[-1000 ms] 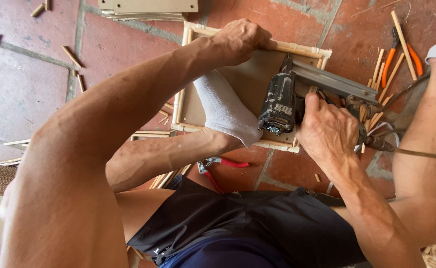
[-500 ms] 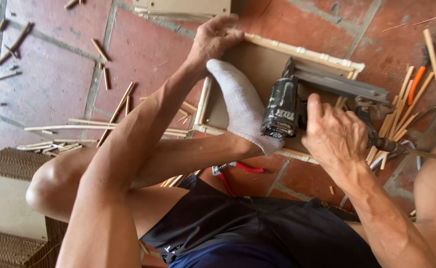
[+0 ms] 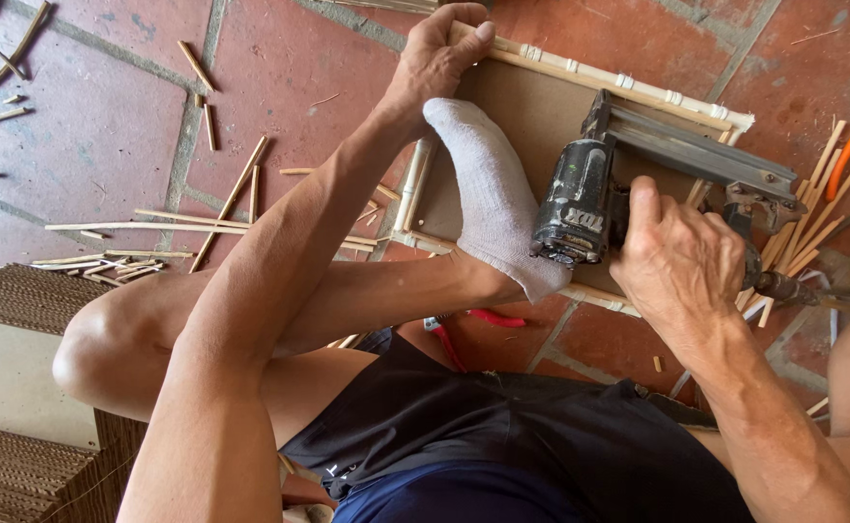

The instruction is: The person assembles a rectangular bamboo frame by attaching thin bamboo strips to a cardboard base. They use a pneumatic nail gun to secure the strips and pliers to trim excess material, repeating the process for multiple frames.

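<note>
My left hand (image 3: pixel 436 56) grips the far left corner of a brown board edged with pale bamboo strips (image 3: pixel 628 82), lying flat on the red tile floor. A foot in a grey sock (image 3: pixel 493 199) presses down on the board. My right hand (image 3: pixel 681 260) is closed around the handle of a black pneumatic nail gun (image 3: pixel 580 203), whose metal magazine (image 3: pixel 701 155) lies across the board toward the right edge.
Loose bamboo sticks (image 3: pixel 154 228) and offcuts lie scattered on the tiles at left and right. Orange-handled pliers (image 3: pixel 846 155) rest at far right, a red-handled tool (image 3: pixel 488 318) under the leg. Corrugated cardboard sheets (image 3: pixel 18 387) sit at lower left.
The view has swung left and closer, showing more floor and scattered sticks. Both hands keep their grips on the frame corner and the nail gun; the foot stays on the board.
</note>
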The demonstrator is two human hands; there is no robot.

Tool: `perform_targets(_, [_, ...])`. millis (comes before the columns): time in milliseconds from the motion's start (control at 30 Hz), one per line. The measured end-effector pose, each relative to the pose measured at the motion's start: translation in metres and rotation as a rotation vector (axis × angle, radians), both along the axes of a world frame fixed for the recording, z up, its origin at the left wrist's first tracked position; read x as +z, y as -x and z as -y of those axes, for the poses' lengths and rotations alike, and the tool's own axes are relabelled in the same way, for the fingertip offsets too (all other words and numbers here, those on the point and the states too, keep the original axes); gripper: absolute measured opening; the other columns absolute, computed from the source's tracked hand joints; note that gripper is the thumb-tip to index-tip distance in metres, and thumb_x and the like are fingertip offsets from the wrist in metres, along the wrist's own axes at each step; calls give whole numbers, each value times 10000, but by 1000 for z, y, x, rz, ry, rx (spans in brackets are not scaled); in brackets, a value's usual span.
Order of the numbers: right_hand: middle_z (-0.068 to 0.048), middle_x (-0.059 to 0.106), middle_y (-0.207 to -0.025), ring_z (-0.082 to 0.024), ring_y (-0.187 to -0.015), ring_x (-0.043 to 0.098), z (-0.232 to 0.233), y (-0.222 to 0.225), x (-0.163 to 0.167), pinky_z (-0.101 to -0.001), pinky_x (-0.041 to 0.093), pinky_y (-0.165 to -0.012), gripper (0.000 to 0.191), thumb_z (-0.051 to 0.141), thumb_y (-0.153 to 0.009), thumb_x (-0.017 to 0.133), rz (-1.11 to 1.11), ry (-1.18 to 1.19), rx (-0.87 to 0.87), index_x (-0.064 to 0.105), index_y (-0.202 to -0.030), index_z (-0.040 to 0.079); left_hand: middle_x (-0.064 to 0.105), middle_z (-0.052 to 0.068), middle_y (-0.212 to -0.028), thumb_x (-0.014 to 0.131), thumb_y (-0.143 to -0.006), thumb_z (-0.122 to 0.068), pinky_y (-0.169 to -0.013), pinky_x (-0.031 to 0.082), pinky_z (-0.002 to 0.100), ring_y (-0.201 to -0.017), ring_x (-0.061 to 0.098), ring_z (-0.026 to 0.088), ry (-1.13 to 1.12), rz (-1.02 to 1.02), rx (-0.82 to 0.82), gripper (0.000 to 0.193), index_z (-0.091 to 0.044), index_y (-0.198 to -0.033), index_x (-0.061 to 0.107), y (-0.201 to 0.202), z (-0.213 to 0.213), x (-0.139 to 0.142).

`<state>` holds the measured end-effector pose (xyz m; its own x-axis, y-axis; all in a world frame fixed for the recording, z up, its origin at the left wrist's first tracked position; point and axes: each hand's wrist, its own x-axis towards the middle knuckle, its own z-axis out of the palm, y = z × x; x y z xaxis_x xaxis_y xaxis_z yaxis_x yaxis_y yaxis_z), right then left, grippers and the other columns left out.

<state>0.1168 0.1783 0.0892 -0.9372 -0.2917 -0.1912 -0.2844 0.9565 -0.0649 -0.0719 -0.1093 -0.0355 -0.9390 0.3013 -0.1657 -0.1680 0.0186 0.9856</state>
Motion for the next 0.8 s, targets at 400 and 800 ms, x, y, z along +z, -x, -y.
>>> perform_targets(400, [-140,659,-679,-218,-533,629,20,28,5,-357,507,-463,346,50,-820,758,-63,-33,131,607,-1115,-50,655,19,-877,735,-1005,-261,-785,547,291,-839,602,126,-98,1,63,368,24,-1233,682,8,-5,-12])
perform_targets(800, [-106,625,-601,-185,-449,583,49,54,7,-331,455,-405,220,-10,-910,583,-142,-27,214,640,-1115,-65,687,25,-856,756,-966,-245,-788,580,288,-842,663,140,-82,10,132,483,63,-1314,626,13,-11,-21])
